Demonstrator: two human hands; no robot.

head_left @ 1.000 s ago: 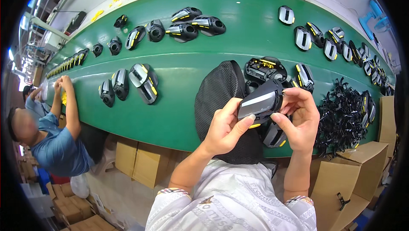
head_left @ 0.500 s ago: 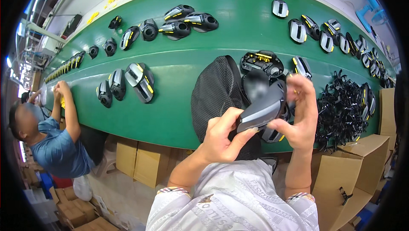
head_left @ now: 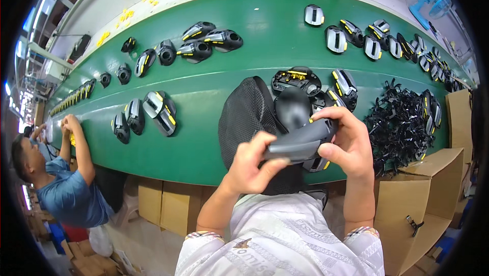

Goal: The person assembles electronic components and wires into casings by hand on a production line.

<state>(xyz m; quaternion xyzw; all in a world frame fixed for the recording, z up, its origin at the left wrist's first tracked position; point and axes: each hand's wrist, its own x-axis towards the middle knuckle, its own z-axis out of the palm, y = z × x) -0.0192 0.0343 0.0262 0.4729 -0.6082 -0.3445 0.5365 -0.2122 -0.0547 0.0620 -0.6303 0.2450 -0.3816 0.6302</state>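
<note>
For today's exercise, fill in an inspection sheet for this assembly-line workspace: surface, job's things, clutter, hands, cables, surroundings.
Surface: long green belt, curved by the lens.
Job's things: grey-black plastic housing, held in front of the chest.
Clutter: tangled heap of black parts at right; more housings in scattered groups on the belt; black mesh pad.
Hands: left hand grips the housing's lower end; right hand grips its upper end.
Cables: nothing seen.
Surroundings: cardboard boxes; blue fan; a co-worker in blue at left.
</note>
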